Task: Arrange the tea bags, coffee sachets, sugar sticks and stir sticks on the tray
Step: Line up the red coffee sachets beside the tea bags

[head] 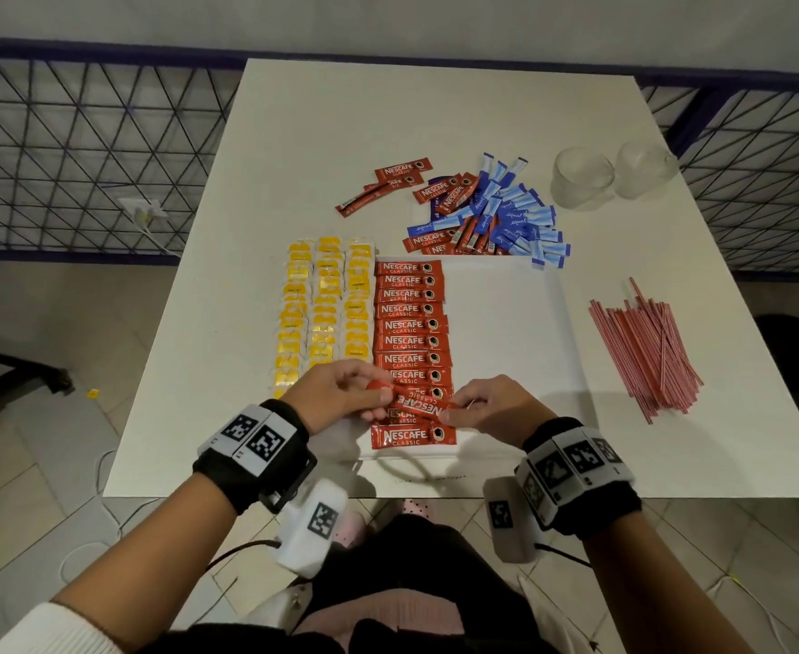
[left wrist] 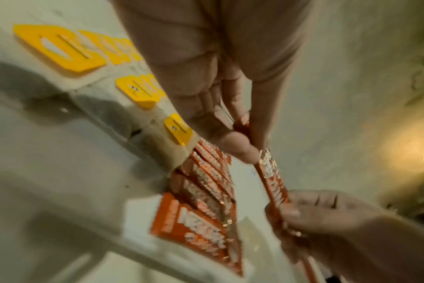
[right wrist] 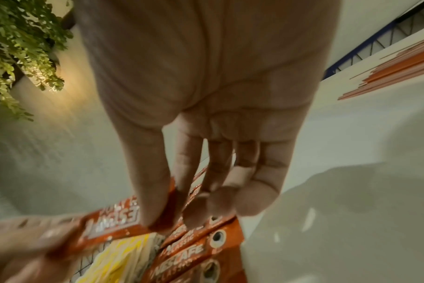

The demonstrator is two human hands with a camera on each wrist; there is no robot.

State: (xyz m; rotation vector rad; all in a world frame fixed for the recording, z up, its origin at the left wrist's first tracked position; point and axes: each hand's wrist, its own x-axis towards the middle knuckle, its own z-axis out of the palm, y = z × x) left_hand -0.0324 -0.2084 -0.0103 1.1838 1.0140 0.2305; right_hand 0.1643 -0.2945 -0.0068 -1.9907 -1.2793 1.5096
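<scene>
Pinching one red coffee sachet (head: 417, 404) at its two ends, the left hand (head: 341, 394) and the right hand (head: 492, 408) hold it upside down just above the near end of the sachet column (head: 409, 342) on the white tray (head: 506, 323), thumb and fingers of each curled onto the packet. Beyond the left fingers lie three rows of yellow tea bags (head: 324, 313); beyond the right fingers, loose sachets mix with blue sugar sticks (head: 515, 219), and the red stir sticks (head: 647, 351) lie well apart, off the tray.
</scene>
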